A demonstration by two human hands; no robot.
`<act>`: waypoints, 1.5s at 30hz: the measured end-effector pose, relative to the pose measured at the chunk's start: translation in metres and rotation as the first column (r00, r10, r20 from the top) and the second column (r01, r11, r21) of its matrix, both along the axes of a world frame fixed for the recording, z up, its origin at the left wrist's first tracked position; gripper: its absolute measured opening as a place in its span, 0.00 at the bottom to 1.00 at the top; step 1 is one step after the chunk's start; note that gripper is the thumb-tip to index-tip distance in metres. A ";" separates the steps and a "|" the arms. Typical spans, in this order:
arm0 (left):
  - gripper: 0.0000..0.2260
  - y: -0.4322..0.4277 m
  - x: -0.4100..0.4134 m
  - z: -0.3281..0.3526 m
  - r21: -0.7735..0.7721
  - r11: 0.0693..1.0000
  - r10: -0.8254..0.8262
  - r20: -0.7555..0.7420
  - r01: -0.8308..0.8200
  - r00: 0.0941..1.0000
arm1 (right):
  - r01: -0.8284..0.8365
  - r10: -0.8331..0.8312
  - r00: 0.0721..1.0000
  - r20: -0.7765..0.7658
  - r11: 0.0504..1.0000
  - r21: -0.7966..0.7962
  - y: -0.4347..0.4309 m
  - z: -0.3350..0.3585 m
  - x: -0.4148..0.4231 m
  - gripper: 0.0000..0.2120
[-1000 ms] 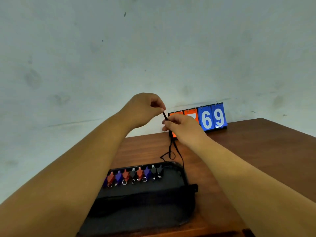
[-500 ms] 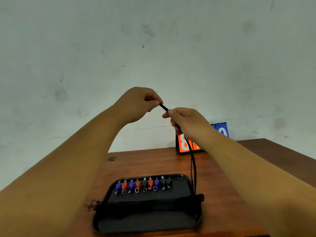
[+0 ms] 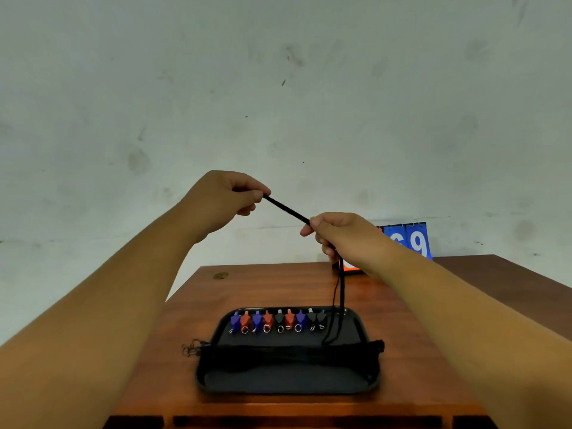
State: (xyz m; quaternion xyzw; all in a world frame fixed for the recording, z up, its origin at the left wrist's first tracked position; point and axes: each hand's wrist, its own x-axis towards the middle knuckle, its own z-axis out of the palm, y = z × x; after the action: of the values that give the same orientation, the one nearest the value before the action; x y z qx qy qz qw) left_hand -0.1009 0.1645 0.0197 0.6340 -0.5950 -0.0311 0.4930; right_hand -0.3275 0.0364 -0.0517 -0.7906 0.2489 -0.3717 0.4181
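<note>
A black cord is stretched taut between my two raised hands. My left hand pinches its upper end between thumb and fingers. My right hand grips it lower and to the right, and the rest of the cord hangs down from that fist to a black tray. Across the tray's far edge stands a row of several small blue, red and black whistle-like pieces with metal rings. A bundle of black cords lies across the tray's middle.
The tray sits on a brown wooden table against a pale wall. A flip scoreboard with blue cards showing 6 and 9 stands at the table's back, partly behind my right hand. The table's left edge runs diagonally near my left forearm.
My hands have drawn apart, so a longer length of cord shows between them. The view has shifted, bringing the tray toward the middle and the scoreboard to the right.
</note>
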 end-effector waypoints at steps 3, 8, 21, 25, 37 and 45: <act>0.08 0.009 0.021 -0.021 0.004 1.000 -0.005 -0.069 0.005 0.998 | 0.024 -0.031 0.993 -0.115 0.998 -0.057 -0.003 -0.013 -0.004 0.14; 0.08 0.020 0.048 -0.065 0.058 0.997 0.053 -0.147 -0.044 0.988 | 0.083 -0.113 0.964 -0.240 0.988 -0.130 -0.010 -0.039 -0.014 0.12; 0.08 0.032 0.076 -0.162 0.202 0.975 0.119 -0.135 -0.090 0.984 | 0.138 -0.156 0.933 -0.324 0.987 -0.077 -0.030 -0.113 -0.045 0.07; 0.05 0.033 0.085 -0.185 0.207 0.970 0.155 -0.132 -0.125 0.979 | 0.160 -0.170 0.928 -0.332 0.986 -0.057 -0.039 -0.133 -0.056 0.08; 0.03 0.037 0.100 -0.243 0.244 0.937 0.279 -0.095 -0.249 0.956 | 0.291 -0.301 0.929 -0.217 0.954 -0.075 -0.036 -0.182 -0.061 0.06; 0.06 0.043 0.099 -0.268 0.227 0.937 0.293 -0.102 -0.265 0.951 | 0.260 -0.340 0.909 -0.241 0.915 -0.309 -0.040 -0.210 -0.063 0.07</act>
State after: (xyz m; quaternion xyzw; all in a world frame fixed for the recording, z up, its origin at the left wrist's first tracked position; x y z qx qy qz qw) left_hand -0.0017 0.2075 -0.2479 0.7572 -0.4577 -0.0659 0.4614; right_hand -0.3905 -0.0038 -0.2620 -0.8377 0.3739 -0.3426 0.2027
